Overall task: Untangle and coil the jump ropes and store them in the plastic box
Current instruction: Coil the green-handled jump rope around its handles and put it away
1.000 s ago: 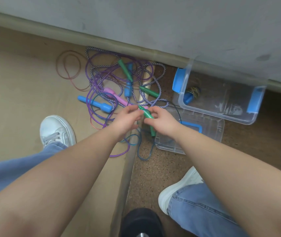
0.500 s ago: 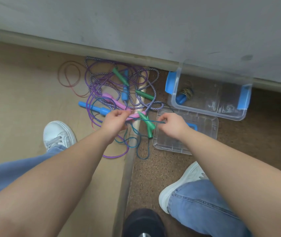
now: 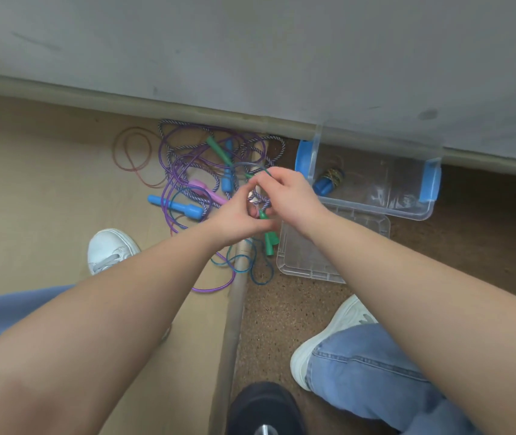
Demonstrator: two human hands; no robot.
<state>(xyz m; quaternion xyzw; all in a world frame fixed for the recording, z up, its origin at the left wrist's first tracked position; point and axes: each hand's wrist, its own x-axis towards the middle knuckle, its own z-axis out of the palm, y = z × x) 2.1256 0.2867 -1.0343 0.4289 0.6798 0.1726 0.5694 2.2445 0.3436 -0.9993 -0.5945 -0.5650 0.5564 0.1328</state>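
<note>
Step in hand: untangling, w/ one thin teal rope [image 3: 260, 282] being picked out of the tangle [image 3: 187, 171]. Right hand [image 3: 291, 196] raised just above the pile, fingertips pinching a loop of that cord. Left hand [image 3: 238, 216] curled close beside it, forefinger tip touching the right's. Apparently gripping the same cord just above its green handle [image 3: 269, 243], tho exact hold partly hidden. Rest of ropes heaped at far edge of floor [image 3: 46, 199], against the baseboard [image 3: 93, 98], w/ blue, pink and green handles mixed thru. Plastic box [image 3: 423, 215] open at same far edge, just right of pile, one coiled rope [image 3: 332, 178] already in its left end. Lid [image 3: 310, 265] flat on floor just in front of box. Early in task, by the look.

Next, prob.: tracing teal cord back thru the purple loops, freeing its 2nd handle, then coiling. Calls for slow, slack pulls, since yanking likely to tighten the knots.
</note>
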